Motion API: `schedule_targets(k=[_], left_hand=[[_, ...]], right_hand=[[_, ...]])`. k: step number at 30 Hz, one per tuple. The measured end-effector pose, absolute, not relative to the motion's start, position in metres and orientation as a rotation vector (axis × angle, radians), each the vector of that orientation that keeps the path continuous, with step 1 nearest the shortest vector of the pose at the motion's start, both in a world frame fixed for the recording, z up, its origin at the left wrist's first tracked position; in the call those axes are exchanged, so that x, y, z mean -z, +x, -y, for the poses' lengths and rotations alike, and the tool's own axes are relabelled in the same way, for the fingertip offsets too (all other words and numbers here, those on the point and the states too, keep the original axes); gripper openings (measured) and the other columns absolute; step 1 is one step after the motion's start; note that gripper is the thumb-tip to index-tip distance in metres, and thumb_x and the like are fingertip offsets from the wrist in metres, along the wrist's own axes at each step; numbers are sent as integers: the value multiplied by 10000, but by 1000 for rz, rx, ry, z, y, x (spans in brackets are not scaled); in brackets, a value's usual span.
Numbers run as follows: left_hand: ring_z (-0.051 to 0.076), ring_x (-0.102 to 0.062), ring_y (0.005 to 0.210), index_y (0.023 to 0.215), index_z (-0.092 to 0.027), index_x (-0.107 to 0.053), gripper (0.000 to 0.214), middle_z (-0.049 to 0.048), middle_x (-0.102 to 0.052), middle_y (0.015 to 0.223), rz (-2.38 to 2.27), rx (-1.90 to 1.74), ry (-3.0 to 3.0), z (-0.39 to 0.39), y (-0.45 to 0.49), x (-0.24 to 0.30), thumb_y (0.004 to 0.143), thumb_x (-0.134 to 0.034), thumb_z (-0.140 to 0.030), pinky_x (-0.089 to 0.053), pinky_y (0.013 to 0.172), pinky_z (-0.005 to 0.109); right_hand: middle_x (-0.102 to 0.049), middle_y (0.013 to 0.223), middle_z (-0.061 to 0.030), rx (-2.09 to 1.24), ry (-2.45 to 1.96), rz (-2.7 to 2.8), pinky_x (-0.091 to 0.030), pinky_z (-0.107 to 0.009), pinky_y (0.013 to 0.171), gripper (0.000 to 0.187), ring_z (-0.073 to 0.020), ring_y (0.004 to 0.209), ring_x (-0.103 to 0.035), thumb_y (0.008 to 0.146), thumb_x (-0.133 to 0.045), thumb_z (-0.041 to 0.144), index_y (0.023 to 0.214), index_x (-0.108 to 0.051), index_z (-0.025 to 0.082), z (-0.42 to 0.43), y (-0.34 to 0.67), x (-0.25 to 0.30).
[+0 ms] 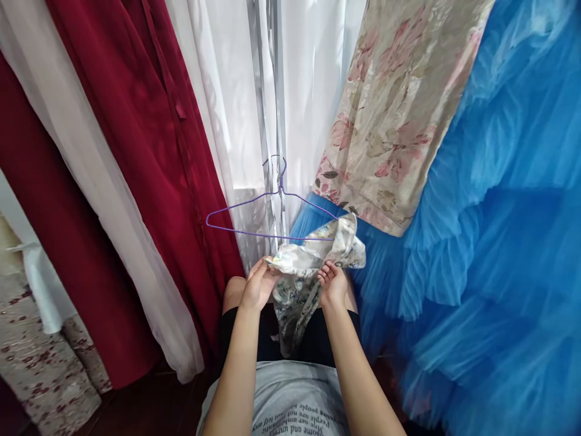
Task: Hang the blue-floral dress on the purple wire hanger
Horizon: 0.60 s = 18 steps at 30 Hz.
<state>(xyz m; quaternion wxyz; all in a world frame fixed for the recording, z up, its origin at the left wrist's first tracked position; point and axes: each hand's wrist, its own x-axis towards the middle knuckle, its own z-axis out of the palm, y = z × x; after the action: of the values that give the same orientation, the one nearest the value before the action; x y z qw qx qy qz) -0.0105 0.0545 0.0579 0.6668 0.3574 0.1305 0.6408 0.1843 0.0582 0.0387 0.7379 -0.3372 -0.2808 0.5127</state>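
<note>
A pale garment with a floral print hangs over my lap, its kind not clear from its folds. One end of a thin purple clothes hanger runs into the garment's right side, while the hanger's left end is bare. My left hand pinches the garment's left edge between thumb and fingers. Lower on the right, my right hand has its fingers curled around the cloth near the middle. The garment's lower part drapes down between my forearms.
Dark red curtain-like cloth hangs at the left, with white cloth and grey ribbons behind the hanger. A beige floral cloth and a ruffled blue tulle piece hang close on the right. Flower-patterned fabric is at lower left.
</note>
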Motion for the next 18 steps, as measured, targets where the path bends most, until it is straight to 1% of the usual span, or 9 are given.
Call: schedule_targets(k=[2,4,5,7,9,11,13,16,18], left_hand=[[131,-607,719,837,-160,-701,254,3,-633,735,-339,-1460,967,-40,2,-76,772,-826,-371,-531,780,291],[152,-634,770,874,-164,-713,271,36,-682,825,-447,-1472,1149,-26,15,-88,815,-783,-419,-524,799,292],[168,-649,804,895,-164,-719,274,51,-699,865,-509,-1475,1245,-20,20,-90,840,-755,-430,-522,819,301],[190,-662,849,922,-162,-728,276,69,-713,905,-615,-1497,1413,-14,28,-91,877,-712,-434,-517,835,306],[199,-661,871,932,-164,-734,275,73,-716,915,-688,-1536,1528,-14,31,-89,896,-687,-433,-514,837,302],[213,-662,913,933,-170,-735,283,80,-717,940,-731,-1553,1613,-17,29,-86,903,-674,-445,-508,868,309],[240,-655,1037,1055,-185,-722,343,101,-717,1052,-725,-1528,1651,-20,26,-84,921,-637,-489,-490,949,330],[262,-651,1105,1343,-208,-595,632,140,-698,1140,-627,-1356,1595,-21,21,-76,968,-394,-674,-497,961,365],[264,-673,1016,1356,-200,-589,770,142,-706,1050,-585,-1161,1593,-20,19,-68,949,-244,-754,-521,895,374]], right_hand=[[-625,603,5,-1079,-779,647,-436,-245,524,265,-157,593,-597,753,-657,479,746,-611,218,-54,173,-45],[-677,652,-26,-1133,-837,800,-465,-270,569,345,-195,665,-643,758,-699,541,726,-654,200,-47,164,-53],[-683,650,-36,-1206,-860,905,-472,-282,579,420,-210,678,-654,780,-679,609,717,-666,194,-41,160,-58],[-683,643,-46,-1397,-883,1073,-480,-298,587,600,-228,695,-668,823,-551,766,750,-692,188,-30,157,-66],[-703,691,-54,-1567,-848,1134,-497,-312,618,680,-239,749,-684,838,-472,824,843,-722,192,-18,156,-71],[-729,779,-53,-1646,-773,1158,-516,-326,689,621,-238,830,-690,855,-508,787,934,-737,214,-10,157,-75],[-737,836,-48,-1665,-693,1191,-516,-328,764,510,-229,877,-681,851,-606,708,958,-742,228,-4,160,-78],[-711,767,-46,-1714,-676,1240,-503,-308,743,448,-217,798,-664,747,-758,643,845,-741,206,2,171,-81],[-683,711,-46,-1751,-662,1234,-495,-301,690,468,-218,739,-653,676,-804,642,789,-726,194,6,182,-85]])
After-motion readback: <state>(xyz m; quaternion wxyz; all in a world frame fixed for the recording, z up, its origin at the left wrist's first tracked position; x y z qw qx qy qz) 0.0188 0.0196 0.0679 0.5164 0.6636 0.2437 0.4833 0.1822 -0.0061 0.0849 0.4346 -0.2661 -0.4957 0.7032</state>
